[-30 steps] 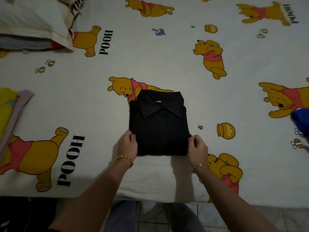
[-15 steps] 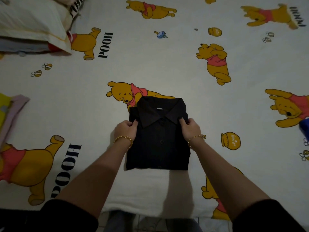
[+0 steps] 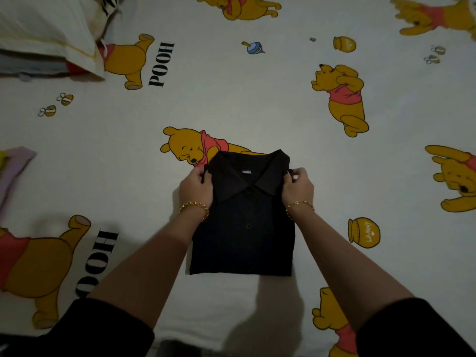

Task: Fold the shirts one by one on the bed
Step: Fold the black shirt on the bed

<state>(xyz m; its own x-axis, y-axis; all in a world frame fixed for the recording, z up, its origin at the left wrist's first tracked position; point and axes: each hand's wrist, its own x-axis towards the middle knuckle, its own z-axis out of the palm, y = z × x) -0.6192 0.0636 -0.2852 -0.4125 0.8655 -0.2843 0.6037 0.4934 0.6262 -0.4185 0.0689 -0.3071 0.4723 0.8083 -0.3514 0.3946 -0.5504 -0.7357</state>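
A black collared shirt (image 3: 244, 228) lies folded into a neat rectangle on the bed (image 3: 231, 99), collar pointing away from me, buttons facing up. My left hand (image 3: 195, 189) grips the shirt's upper left edge beside the collar, fingers curled round the fabric. At the upper right edge my right hand (image 3: 298, 188) pinches the cloth in the same way. Both wrists carry gold bracelets.
The bed sheet is cream with yellow bear prints. A white pillow (image 3: 46, 32) sits at the far left over some folded cloth. A pile of pink and yellow clothes (image 3: 13, 171) pokes in at the left edge. The bed's near edge runs below my forearms.
Both hands slid up from the shirt's lower corners to its upper corners by the collar and now grip there. The shirt stays folded in place.
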